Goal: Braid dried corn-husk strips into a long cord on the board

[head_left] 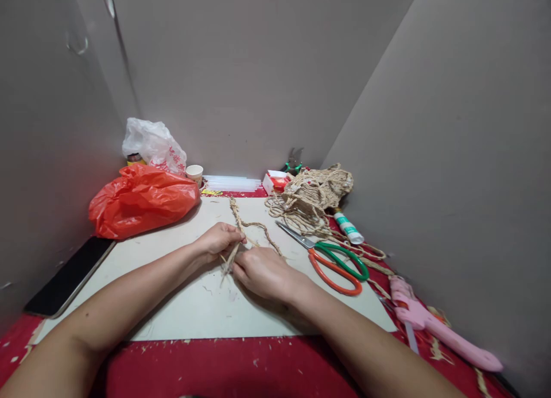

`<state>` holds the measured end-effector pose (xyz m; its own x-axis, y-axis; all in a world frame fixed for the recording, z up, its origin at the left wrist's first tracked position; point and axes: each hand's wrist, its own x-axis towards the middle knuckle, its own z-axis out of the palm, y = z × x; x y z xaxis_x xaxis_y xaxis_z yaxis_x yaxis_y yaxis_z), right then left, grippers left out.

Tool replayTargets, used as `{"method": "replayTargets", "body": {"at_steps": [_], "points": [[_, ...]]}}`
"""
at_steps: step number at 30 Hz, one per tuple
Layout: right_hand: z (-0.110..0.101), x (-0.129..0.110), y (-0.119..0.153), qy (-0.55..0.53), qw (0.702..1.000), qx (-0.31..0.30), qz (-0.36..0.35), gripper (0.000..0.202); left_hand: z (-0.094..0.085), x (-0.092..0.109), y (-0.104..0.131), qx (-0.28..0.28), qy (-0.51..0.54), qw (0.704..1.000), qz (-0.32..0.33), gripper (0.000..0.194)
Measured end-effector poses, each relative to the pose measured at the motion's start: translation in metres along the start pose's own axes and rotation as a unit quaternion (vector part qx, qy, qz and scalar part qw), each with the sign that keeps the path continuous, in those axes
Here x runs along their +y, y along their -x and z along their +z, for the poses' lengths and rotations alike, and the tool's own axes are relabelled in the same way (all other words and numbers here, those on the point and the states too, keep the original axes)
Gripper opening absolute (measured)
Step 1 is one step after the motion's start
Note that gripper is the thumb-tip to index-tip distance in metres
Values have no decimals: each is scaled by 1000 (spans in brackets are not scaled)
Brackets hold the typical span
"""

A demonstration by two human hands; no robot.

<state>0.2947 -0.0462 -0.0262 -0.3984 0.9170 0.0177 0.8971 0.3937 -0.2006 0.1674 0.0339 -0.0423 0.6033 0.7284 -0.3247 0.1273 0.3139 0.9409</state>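
In the head view, my left hand (218, 239) pinches a braided straw cord (235, 209) near the middle of the white board (181, 306). Beyond my fingers the cord's far end lies on the board, and a thinner branch of it (258, 225) curves off to the right. My right hand (258, 269) is closed beside the left one, its fingertips at the loose, frayed strands (228, 263). Those strands spread below the left fingers. Scissors (316, 247) with one green and one orange handle lie open to the right of my right hand.
A heap of straw rope (318, 191) sits back right, beside a white-and-green tube (348, 228). A pink glue gun (434, 320) lies at the right edge. On the left are a red plastic bag (144, 203) and a phone (71, 277). A paper cup (194, 173) and clear sticks (232, 183) stand behind.
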Motion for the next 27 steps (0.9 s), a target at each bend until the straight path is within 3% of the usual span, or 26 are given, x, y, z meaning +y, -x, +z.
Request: {"method": "replayTargets", "body": {"at_steps": [3,7,9,11,13,15,19,23,27], "points": [[-16,6,1,-77,996,43,15,32,-1,-1,-1,-6,3,1000,13,23],[-33,24,-3,-149,966,195,85,37,-1,-1,-2,-16,3,1000,4,19],[-33,33,-8,-169,949,242,107,36,-1,-1,-2,-20,0,1000,-6,18],[-25,41,-14,-188,942,250,118,32,-3,0,-2,-28,-2,1000,-4,20],[-15,45,-21,-222,942,219,124,26,-5,1,-2,-40,-3,999,5,22],[-5,46,-27,-301,932,149,136,29,-5,2,-3,-52,-4,999,11,23],[5,44,-32,-493,856,-7,154,35,-5,2,-5,-75,-35,997,10,21],[3,46,-31,-505,850,-13,147,34,-6,3,-3,-74,-60,995,13,22],[0,49,-30,-530,834,-60,139,36,-10,3,2,-58,-110,992,25,22]]}}
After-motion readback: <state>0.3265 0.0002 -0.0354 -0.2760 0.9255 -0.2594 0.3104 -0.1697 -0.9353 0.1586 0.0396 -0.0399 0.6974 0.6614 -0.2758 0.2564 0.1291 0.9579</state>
